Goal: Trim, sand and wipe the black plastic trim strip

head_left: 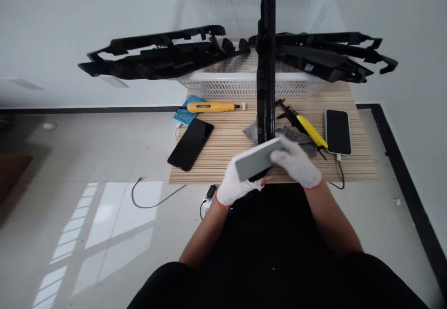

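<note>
Both my hands wear white knit gloves and are closed. My left hand grips the near end of a long black plastic part that stands up and away from me, over the low wooden table. My right hand presses a flat grey block against that near end of the part. A grey cloth lies on the table just behind my hands.
A white plastic basket at the table's far edge holds several long black plastic parts sticking out both sides. On the table lie a yellow electric screwdriver, a blue pad, a dark phone, a yellow-handled knife and a charging phone.
</note>
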{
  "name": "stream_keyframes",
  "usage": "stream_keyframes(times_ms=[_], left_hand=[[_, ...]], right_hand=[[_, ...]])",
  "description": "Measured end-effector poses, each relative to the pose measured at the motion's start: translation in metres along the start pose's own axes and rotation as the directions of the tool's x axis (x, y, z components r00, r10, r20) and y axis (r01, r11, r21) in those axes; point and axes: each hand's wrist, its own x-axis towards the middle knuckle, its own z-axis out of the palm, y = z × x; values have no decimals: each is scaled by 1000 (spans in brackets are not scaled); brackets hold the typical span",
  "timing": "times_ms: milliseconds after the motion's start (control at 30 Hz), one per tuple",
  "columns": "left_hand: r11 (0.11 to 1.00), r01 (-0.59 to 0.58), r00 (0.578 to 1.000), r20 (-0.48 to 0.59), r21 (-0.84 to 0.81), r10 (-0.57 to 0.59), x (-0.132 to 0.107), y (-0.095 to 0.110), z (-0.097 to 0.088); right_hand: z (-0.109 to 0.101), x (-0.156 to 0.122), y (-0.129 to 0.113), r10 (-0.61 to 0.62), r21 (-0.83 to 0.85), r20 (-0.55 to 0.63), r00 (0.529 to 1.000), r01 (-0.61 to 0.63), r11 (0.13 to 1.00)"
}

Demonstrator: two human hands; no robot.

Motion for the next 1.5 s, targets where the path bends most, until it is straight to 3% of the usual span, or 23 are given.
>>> stream_keyframes(times_ms=[67,133,167,200,233,300,333,400,500,600,800,900,967,1033,1067,1133,1167,1267,1333,1433,1500], left_hand=[[996,-33,994,103,83,25,0,4,-12],[974,-68,980,199,214,25,-1,7,-35],[953,-81,980,197,293,23,-1,7,-50],[917,-53,991,134,394,-1,-2,6,-67],[864,25,999,-36,503,-8,-2,3,-83],[715,251,949,-310,652,-51,-1,-7,-109],[656,327,929,-358,680,-92,1,-14,-118],[604,393,915,-357,694,-185,5,-29,-126],[570,462,887,-375,680,-271,12,-40,-122],[500,506,863,-407,703,-301,16,-38,-115],[445,473,880,-391,760,-268,16,-35,-115],[530,412,907,-391,741,-158,10,-31,-111],[619,287,935,-354,731,-14,4,-22,-100],[716,54,975,-193,696,114,-3,-9,-82],[759,-78,986,-63,647,156,-6,-3,-71],[819,-216,976,146,531,163,-12,6,-45],[828,-199,978,163,524,132,-14,8,-33],[847,-35,999,11,530,34,-18,2,-1],[869,1,998,-51,494,28,-18,-6,9],[885,-81,993,-39,459,111,-16,-11,6],[874,-188,977,-3,448,212,-14,-8,-12]], right_hand=[[13,-4,1,16,83,143,990,-28,996],[23,-4,3,32,153,115,993,-49,987],[26,-4,5,40,169,64,997,-51,984],[27,-3,6,47,172,26,999,-51,984],[28,-3,7,52,172,14,999,-53,984],[27,-2,7,62,165,30,998,-66,984],[27,-1,7,66,159,41,997,-71,985],[26,-2,5,70,159,51,996,-77,984],[27,-2,4,62,173,55,997,-71,982],[28,-2,5,51,188,64,997,-63,980],[27,-2,4,60,152,46,997,-66,986],[26,-2,3,58,116,36,998,-61,991],[26,-3,5,53,130,39,998,-57,990],[26,-2,10,50,166,44,998,-57,985],[26,-2,13,51,186,47,998,-59,981],[26,-1,20,55,221,58,997,-66,973],[27,0,24,54,239,68,996,-69,969],[27,0,32,42,297,104,994,-72,952],[27,-1,35,39,322,112,993,-74,944],[27,-3,35,50,317,116,992,-85,945],[26,-4,32,58,306,122,991,-93,948]])
